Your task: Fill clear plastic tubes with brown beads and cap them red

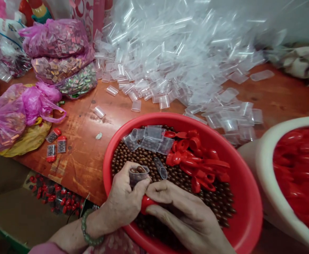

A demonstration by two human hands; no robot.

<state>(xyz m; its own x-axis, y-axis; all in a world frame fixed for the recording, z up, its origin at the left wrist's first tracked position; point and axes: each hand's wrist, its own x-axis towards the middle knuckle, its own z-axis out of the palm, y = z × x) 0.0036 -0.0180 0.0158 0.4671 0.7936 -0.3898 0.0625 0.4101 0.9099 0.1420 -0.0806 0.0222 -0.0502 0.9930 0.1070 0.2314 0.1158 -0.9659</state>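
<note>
Over a red basin (249,211) of brown candy balls (133,155), my left hand (125,197) is closed round a clear plastic container (137,176) with brown balls at its open top. My right hand (180,211) pinches a red cap (147,204) just below that container, close to the left thumb. Several empty clear containers (153,134) lie on the balls at the back of the basin, and one more (160,168) rests near its middle. Red caps (196,155) are heaped at the basin's right side.
Clear containers (170,70) are piled across the back of the wooden table (82,141). Filled red-capped containers (61,144) lie at left, near pink bags (56,38). A cardboard box (1,190) holds more below. A white bucket (265,158) of red caps stands right.
</note>
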